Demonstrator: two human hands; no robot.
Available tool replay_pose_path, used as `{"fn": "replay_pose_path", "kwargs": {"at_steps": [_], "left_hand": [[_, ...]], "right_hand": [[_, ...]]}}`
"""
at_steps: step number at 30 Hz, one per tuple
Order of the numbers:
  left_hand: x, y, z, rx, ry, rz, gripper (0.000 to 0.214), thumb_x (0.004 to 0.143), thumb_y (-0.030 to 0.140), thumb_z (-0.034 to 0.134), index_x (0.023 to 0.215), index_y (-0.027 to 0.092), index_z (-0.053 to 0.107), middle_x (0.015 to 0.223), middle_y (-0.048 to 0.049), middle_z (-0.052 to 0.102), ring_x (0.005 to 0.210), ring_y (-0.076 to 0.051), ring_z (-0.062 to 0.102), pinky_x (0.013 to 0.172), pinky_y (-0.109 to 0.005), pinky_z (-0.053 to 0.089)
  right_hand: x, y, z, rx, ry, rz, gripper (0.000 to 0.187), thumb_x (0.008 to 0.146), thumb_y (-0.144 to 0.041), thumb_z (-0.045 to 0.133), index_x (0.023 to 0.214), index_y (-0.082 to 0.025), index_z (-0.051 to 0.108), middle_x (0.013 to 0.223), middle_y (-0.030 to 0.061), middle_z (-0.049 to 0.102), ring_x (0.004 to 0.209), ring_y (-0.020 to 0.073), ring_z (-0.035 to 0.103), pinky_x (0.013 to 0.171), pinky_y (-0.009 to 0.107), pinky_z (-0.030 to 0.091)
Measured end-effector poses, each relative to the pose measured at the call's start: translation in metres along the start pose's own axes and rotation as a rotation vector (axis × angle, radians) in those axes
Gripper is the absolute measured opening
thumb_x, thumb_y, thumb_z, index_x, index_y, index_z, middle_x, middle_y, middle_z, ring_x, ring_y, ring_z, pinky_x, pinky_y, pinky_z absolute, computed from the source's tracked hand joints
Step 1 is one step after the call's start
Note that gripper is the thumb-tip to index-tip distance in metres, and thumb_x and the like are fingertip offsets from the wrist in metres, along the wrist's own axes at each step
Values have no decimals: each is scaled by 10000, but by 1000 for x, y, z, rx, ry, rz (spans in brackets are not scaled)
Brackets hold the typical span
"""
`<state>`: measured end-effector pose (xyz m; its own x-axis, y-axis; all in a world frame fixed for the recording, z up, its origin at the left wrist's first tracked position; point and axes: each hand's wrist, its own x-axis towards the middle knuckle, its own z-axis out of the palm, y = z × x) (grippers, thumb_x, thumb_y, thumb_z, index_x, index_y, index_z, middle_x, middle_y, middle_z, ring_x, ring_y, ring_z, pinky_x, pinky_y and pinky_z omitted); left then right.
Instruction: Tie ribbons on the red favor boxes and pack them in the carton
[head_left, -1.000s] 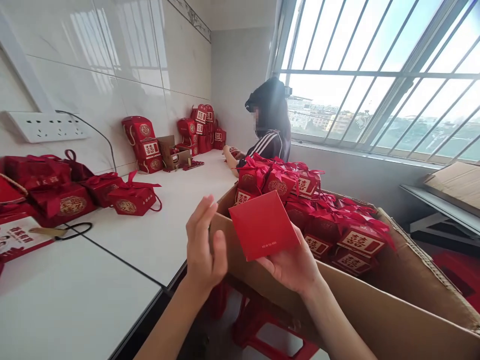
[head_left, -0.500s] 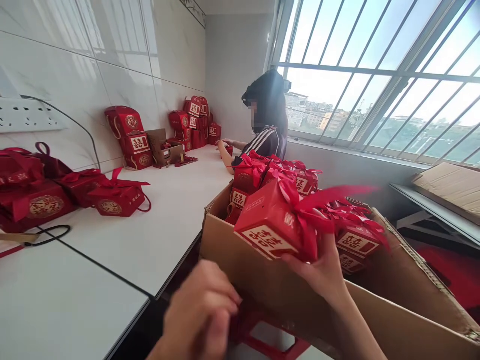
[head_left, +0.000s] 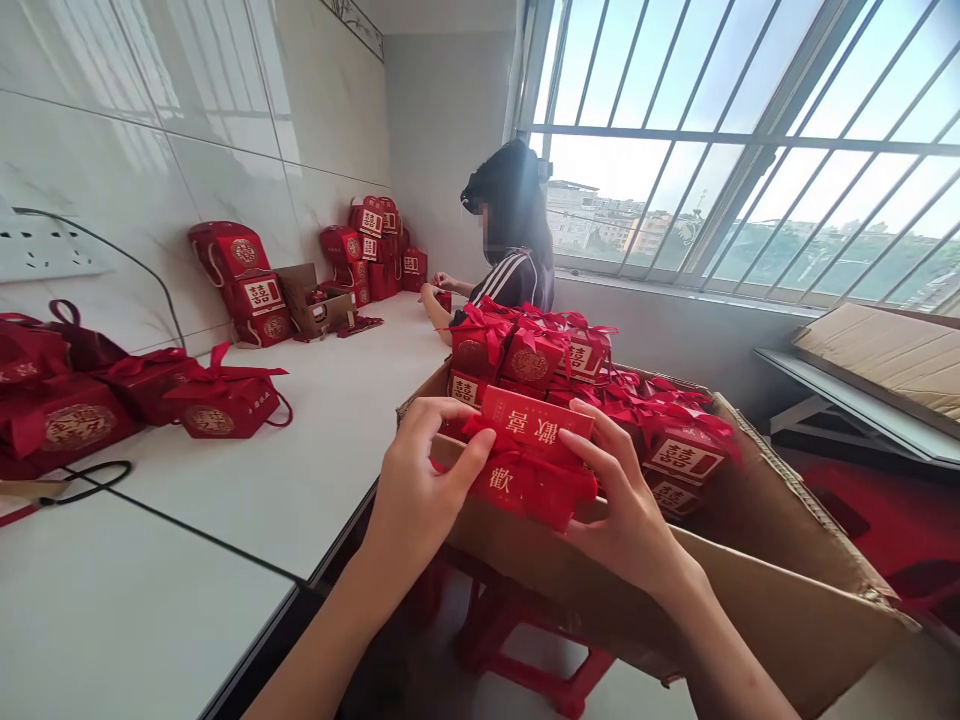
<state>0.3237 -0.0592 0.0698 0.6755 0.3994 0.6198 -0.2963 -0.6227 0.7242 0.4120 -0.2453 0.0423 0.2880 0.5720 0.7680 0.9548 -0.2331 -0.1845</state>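
A red gift box [head_left: 531, 458] with a ribbon and gold characters is held between both my hands over the near rim of a big cardboard carton [head_left: 750, 590]. My left hand [head_left: 417, 490] grips its left end, fingers curled over the top. My right hand [head_left: 626, 500] clasps its right end. The carton is packed with several similar red ribboned boxes [head_left: 570, 360].
A white counter [head_left: 300, 480] runs along the tiled wall on the left, carrying red gift bags [head_left: 217, 400], more red boxes [head_left: 247, 285] and a black cable [head_left: 90, 480]. Another person [head_left: 510, 240] sits at the far end by the barred window. A red stool [head_left: 525, 650] stands under the carton.
One second ago my right hand held up the box's flat underside, my left open beside it. The box was turned over, and my left hand rose from below to grip it.
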Motion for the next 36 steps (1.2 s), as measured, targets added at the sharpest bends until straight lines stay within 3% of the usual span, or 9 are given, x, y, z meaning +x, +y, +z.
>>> {"fn": "replay_pose_path", "kwargs": {"at_steps": [3,5,8,19,36], "left_hand": [[-14,6,5,123,126,339,39,853,194,574,816,197,561,776,10,601,750,-117,578,720,-247,476],[-25,10,9,144,132,519,56,843,146,591,861,194,568,736,15,593,690,-106,559,668,-232,469],[-37,15,17,133,96,654,99,831,116,601,911,173,588,735,0,605,650,-102,546,606,-223,457],[-41,30,22,87,151,746,118,780,64,648,876,119,605,712,-21,616,609,-98,521,548,-228,433],[-45,44,31,111,128,723,109,814,120,619,908,159,581,710,1,632,591,-92,551,547,-220,438]], "right_hand": [[-3,0,-3,4,29,3,776,758,-132,671,1406,-324,290,1469,99,250,1358,273,318,983,455,490],[-6,0,-6,29,46,19,762,770,-143,668,1406,-328,291,1474,95,238,1362,271,309,984,458,490],[-10,-3,-8,59,65,29,754,778,-149,667,1404,-340,292,1479,86,233,1363,273,306,984,472,487],[-13,-9,-23,-13,122,-25,790,753,-157,694,1410,-335,292,1473,83,270,1349,275,336,1000,455,467],[-25,-8,-37,-36,147,21,789,755,-140,669,1410,-355,285,1472,73,273,1338,294,348,979,475,482]]}}
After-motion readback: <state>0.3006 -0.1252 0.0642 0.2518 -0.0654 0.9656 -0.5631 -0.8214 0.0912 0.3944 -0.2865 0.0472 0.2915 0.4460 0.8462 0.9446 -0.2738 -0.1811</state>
